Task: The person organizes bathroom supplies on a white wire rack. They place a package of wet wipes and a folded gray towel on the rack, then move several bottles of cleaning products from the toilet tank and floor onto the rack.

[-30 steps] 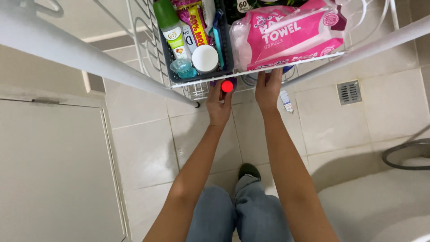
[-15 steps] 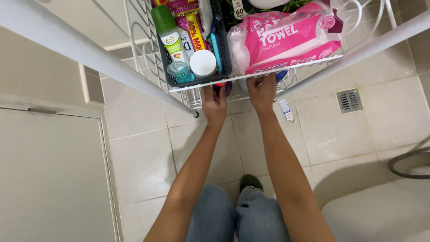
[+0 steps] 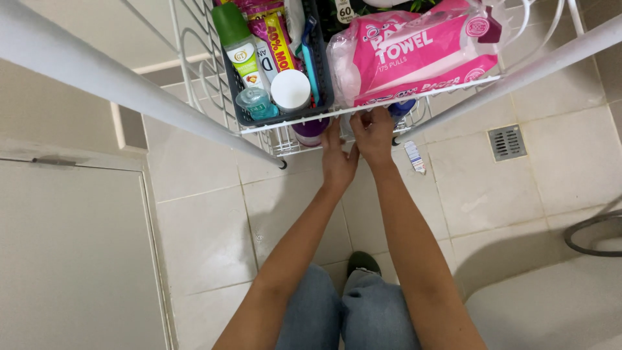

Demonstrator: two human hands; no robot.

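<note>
Under the front edge of the white wire rack (image 3: 194, 58), both hands are reaching up side by side from near the person's knees. The left hand (image 3: 338, 162) is pressing its fingers up beneath the lower wire shelf, right beside a purple container (image 3: 311, 131) sitting there; whether it is gripping anything I cannot tell. The right hand (image 3: 374, 135) is curling its fingers narrowly around the rack's front wire, just below the pink paper towel pack (image 3: 414, 55). Left of that pack, a dark grey basket (image 3: 285, 115) is holding a green-capped bottle (image 3: 236, 39), a white round lid (image 3: 290, 89) and a small teal bottle (image 3: 254, 102). Down on the tiled floor (image 3: 207, 240), a small tube (image 3: 414, 157) is lying to the right of the hands, with a square floor drain (image 3: 506, 142) farther right.
</note>
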